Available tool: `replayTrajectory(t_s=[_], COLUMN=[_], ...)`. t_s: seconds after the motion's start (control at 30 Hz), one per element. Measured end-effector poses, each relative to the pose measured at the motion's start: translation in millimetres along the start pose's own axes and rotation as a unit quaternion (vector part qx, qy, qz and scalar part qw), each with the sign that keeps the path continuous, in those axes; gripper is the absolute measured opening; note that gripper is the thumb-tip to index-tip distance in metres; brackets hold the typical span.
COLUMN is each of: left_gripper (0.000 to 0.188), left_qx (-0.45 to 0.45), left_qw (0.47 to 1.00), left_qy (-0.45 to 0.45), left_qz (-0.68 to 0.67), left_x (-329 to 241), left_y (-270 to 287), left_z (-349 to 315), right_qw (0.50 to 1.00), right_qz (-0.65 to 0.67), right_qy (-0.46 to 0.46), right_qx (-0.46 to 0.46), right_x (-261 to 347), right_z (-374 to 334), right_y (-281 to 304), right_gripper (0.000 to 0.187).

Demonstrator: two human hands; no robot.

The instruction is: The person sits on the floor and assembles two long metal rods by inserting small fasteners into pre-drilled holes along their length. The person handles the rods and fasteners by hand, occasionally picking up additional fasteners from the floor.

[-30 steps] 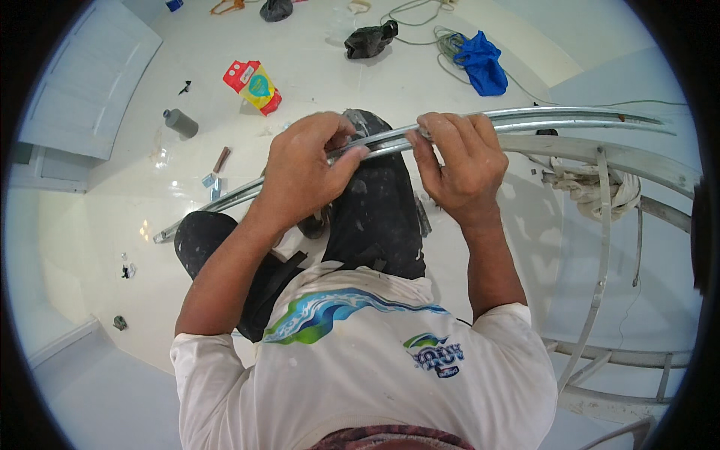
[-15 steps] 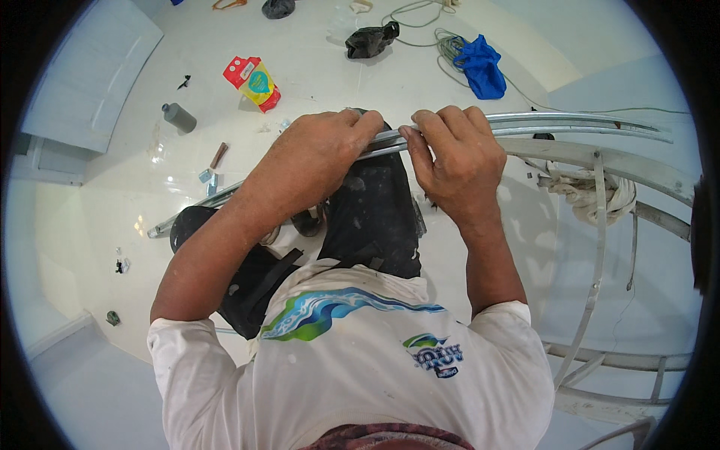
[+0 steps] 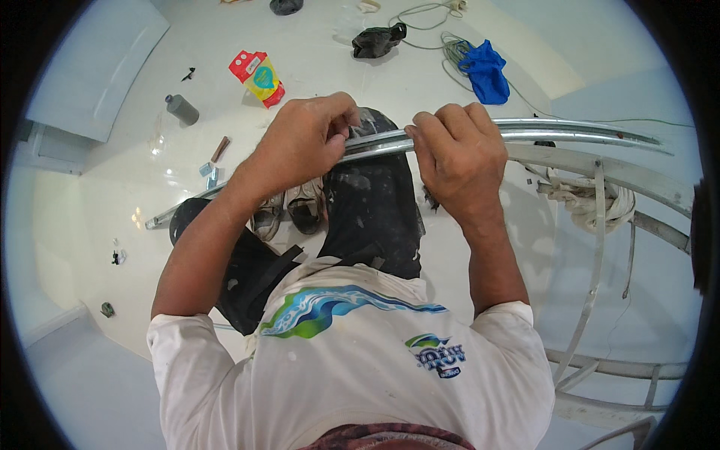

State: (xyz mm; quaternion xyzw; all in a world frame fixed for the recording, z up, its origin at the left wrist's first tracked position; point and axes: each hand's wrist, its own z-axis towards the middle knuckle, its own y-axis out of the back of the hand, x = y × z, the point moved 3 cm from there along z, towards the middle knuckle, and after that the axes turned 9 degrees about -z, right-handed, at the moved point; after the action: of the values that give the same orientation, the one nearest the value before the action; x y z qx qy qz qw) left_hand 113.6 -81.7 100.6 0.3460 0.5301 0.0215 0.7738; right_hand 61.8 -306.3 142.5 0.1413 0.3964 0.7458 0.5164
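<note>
Long galvanized metal channels (image 3: 547, 130) lie together across my knees, running from the lower left to the upper right. My right hand (image 3: 459, 154) is closed around them just right of my knee, thumb underneath and fingers over the top. My left hand (image 3: 319, 135) is above the channels on the other side of the knee. Its fingers are curled in and the thumb is bent toward them; whatever they hold, if anything, is hidden. Between the two hands a short length of bare metal shows against my dark trousers (image 3: 367, 202).
An aluminium ladder (image 3: 598, 217) lies at the right, a white cloth (image 3: 600, 202) tied on it. Beyond my knees are a red-yellow pouch (image 3: 259, 77), a grey bottle (image 3: 181, 109), a black bag (image 3: 377, 41), a blue bag (image 3: 486, 73) and a coiled cable (image 3: 454, 51).
My left hand has lifted slightly and its fingers have curled, coming off the channels' upper edge. The channels have shifted slightly, their right part lower, while my right hand keeps its grip.
</note>
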Motion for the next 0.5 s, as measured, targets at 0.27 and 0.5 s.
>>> replayTrajectory(t_s=[0.27,0.5], left_gripper=[0.034,0.033], left_qx=[-0.078,-0.085], left_qw=[0.984,0.979], left_qy=[0.005,0.033], left_qz=[-0.158,-0.180], left_x=[22,30], left_y=[-16,-18], left_z=[-16,-20], right_qw=[0.991,0.959], right_qz=[0.069,0.160], right_qy=[0.007,0.047], right_qx=[0.114,0.228], right_x=[29,31], right_z=[19,32], right_y=[-26,-47], right_gripper=[0.014,0.008])
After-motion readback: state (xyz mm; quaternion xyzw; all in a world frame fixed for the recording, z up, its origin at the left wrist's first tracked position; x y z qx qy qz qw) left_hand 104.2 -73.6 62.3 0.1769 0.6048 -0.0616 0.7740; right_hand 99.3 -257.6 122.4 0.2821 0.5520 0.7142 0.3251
